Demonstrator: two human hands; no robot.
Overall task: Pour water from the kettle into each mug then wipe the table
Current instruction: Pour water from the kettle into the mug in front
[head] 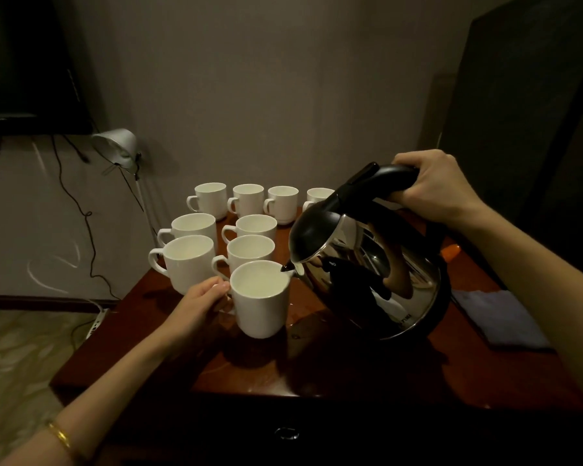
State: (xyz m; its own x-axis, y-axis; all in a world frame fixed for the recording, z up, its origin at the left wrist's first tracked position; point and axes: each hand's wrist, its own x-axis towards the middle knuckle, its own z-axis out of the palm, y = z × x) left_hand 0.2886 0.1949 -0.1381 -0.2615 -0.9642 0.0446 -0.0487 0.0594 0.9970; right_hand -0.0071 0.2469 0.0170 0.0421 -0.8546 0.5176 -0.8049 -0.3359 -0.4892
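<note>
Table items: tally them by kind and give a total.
White ceramic mugs: 9
Steel kettle with black lid and handle: 1
Folded blue-grey cloth: 1
Small orange object, partly hidden behind the kettle: 1
Total: 12

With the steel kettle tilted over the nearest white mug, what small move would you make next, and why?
Probably tip the steel kettle with the black handle slightly further: its spout sits over the rim of the nearest white mug, which the left hand steadies by its handle, while the right hand grips the kettle's handle.
</note>
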